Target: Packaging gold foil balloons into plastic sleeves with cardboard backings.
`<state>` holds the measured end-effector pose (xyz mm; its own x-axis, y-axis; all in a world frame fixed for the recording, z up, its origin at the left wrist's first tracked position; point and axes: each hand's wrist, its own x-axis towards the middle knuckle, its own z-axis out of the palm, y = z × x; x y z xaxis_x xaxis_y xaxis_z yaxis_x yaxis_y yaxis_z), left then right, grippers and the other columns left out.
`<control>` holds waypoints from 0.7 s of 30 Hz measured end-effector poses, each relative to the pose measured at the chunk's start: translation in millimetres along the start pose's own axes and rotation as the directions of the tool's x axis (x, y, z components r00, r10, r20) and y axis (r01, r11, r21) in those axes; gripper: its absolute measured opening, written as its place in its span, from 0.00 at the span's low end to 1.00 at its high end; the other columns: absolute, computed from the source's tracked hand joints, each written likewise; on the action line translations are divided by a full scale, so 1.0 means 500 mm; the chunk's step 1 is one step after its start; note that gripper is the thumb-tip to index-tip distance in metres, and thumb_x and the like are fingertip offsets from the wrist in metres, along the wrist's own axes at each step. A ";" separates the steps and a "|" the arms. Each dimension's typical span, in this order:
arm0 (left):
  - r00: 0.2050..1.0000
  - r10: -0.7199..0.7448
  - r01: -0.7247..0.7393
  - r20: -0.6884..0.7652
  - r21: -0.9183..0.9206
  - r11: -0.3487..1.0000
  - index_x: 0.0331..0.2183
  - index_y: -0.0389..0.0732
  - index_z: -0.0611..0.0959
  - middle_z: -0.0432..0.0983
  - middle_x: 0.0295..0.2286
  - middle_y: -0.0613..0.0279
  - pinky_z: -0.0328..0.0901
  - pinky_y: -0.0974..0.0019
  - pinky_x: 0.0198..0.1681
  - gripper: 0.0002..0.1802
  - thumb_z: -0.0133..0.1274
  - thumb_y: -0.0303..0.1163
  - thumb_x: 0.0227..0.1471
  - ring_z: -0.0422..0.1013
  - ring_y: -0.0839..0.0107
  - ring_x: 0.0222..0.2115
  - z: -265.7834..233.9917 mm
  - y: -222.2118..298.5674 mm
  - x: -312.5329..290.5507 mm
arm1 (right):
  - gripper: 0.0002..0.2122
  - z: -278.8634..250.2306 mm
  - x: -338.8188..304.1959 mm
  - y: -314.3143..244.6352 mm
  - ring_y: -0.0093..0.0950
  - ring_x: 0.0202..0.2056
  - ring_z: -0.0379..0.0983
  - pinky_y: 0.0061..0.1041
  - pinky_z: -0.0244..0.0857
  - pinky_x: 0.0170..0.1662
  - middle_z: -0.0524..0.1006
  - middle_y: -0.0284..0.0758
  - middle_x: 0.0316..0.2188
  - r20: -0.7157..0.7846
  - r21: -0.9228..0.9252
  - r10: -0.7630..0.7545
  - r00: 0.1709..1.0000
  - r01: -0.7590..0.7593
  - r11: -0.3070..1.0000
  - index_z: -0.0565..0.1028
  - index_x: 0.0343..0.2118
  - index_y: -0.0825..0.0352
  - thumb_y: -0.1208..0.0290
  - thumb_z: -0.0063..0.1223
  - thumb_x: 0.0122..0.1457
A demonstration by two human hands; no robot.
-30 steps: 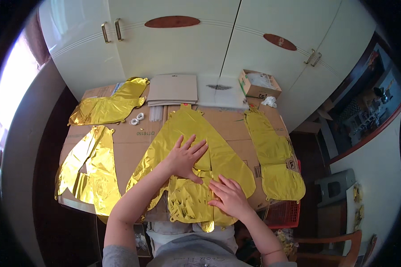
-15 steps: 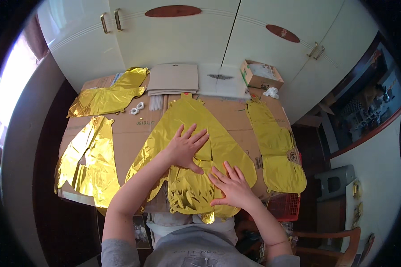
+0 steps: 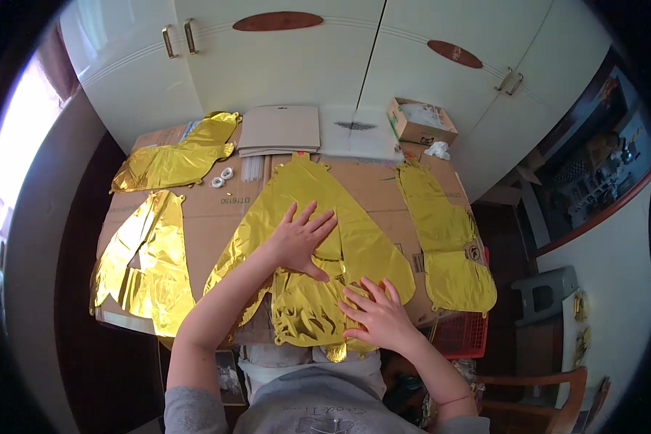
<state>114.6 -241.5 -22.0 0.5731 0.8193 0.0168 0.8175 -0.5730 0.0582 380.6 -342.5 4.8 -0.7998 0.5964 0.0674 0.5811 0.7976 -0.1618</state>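
A large flat gold foil balloon (image 3: 365, 246) lies in the middle of the table, tapering to a tab at its far end. My left hand (image 3: 301, 239) rests on it with fingers spread. Nearer to me, my right hand (image 3: 380, 317) is on the foil by the lower right part, its fingers apart and slightly bent. Between my hands and the near edge the foil is wrinkled, and a small tab (image 3: 335, 352) hangs over that edge. Neither hand grips anything. My left forearm covers part of the balloon's left side.
More flat gold foil balloons lie at the near left (image 3: 152, 267), far left (image 3: 173, 159) and right (image 3: 448, 246). Cardboard sheets (image 3: 281, 129), two white rolls (image 3: 222, 178) and a small box (image 3: 421, 121) sit along the back. A red basket (image 3: 461, 335) stands below the right edge.
My right hand has slid a little toward me over the foil. My left hand stays almost in place.
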 end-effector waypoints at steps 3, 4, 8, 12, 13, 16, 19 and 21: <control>1.000 0.006 -0.006 -0.014 0.011 1.000 0.64 0.42 0.54 0.50 0.64 0.57 0.39 0.37 0.63 0.72 0.52 0.80 0.25 0.45 0.46 0.64 0.004 -0.001 0.000 | 0.22 -0.004 -0.014 -0.008 0.34 0.60 0.59 0.51 0.49 0.60 0.71 0.28 0.54 -0.012 0.012 -0.029 0.999 0.029 0.999 0.78 0.46 0.56 0.50 0.59 0.50; 1.000 0.006 -0.006 -0.019 0.013 1.000 0.64 0.42 0.54 0.50 0.64 0.57 0.40 0.37 0.63 0.72 0.52 0.80 0.25 0.45 0.46 0.64 0.005 -0.001 0.000 | 0.21 -0.004 -0.021 -0.012 0.33 0.60 0.59 0.51 0.50 0.60 0.71 0.28 0.54 -0.015 0.022 -0.041 0.999 0.041 0.999 0.79 0.45 0.56 0.52 0.60 0.50; 1.000 0.005 -0.005 -0.024 0.010 1.000 0.64 0.41 0.55 0.50 0.64 0.57 0.40 0.37 0.63 0.72 0.52 0.80 0.25 0.46 0.45 0.64 0.003 0.000 -0.001 | 0.17 -0.009 -0.046 -0.031 0.29 0.59 0.61 0.47 0.52 0.60 0.73 0.27 0.51 -0.019 0.019 -0.103 0.994 0.103 0.994 0.79 0.43 0.58 0.59 0.61 0.50; 1.000 0.006 -0.006 -0.022 0.012 1.000 0.64 0.41 0.54 0.50 0.64 0.57 0.40 0.36 0.63 0.73 0.52 0.80 0.25 0.45 0.45 0.64 0.004 -0.003 -0.004 | 0.16 -0.004 -0.057 -0.042 0.28 0.57 0.63 0.42 0.54 0.60 0.75 0.27 0.49 -0.041 -0.002 -0.196 0.980 0.196 0.981 0.80 0.41 0.59 0.62 0.60 0.50; 1.000 0.006 -0.006 -0.017 0.015 1.000 0.64 0.41 0.54 0.50 0.64 0.57 0.40 0.36 0.63 0.73 0.52 0.80 0.25 0.45 0.45 0.64 0.005 -0.003 -0.003 | 0.15 -0.001 -0.060 -0.044 0.28 0.57 0.64 0.40 0.54 0.60 0.75 0.27 0.49 -0.053 -0.002 -0.224 0.973 0.224 0.975 0.80 0.41 0.59 0.62 0.60 0.50; 1.000 -0.002 0.002 0.027 0.019 1.000 0.64 0.43 0.53 0.48 0.64 0.59 0.38 0.37 0.64 0.72 0.51 0.81 0.26 0.43 0.48 0.65 0.002 -0.001 0.003 | 0.15 0.005 -0.071 -0.052 0.28 0.54 0.67 0.38 0.59 0.57 0.77 0.27 0.46 -0.080 0.016 -0.268 0.960 0.270 0.963 0.79 0.41 0.59 0.64 0.61 0.49; 0.998 -0.006 0.005 0.062 0.023 1.000 0.65 0.44 0.52 0.47 0.65 0.60 0.36 0.37 0.64 0.72 0.50 0.81 0.27 0.41 0.49 0.65 -0.006 0.002 0.010 | 0.10 -0.045 -0.082 -0.020 0.30 0.47 0.73 0.34 0.62 0.54 0.78 0.25 0.44 -0.304 0.268 -0.130 0.944 0.215 0.939 0.81 0.36 0.57 0.67 0.63 0.48; 0.997 -0.021 0.020 0.070 0.020 1.000 0.65 0.43 0.52 0.47 0.65 0.60 0.36 0.37 0.64 0.72 0.50 0.81 0.27 0.41 0.49 0.65 -0.007 0.004 0.000 | 0.20 -0.094 -0.116 0.054 0.31 0.39 0.74 0.31 0.67 0.46 0.78 0.36 0.39 -0.556 0.344 0.195 0.808 0.010 0.939 0.74 0.52 0.58 0.72 0.56 0.55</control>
<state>116.0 -242.3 -18.3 0.5582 0.8279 -0.0547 0.8297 -0.5569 0.0384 449.9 -351.3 42.9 -0.4492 0.6876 0.5704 0.4857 0.7238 -0.4900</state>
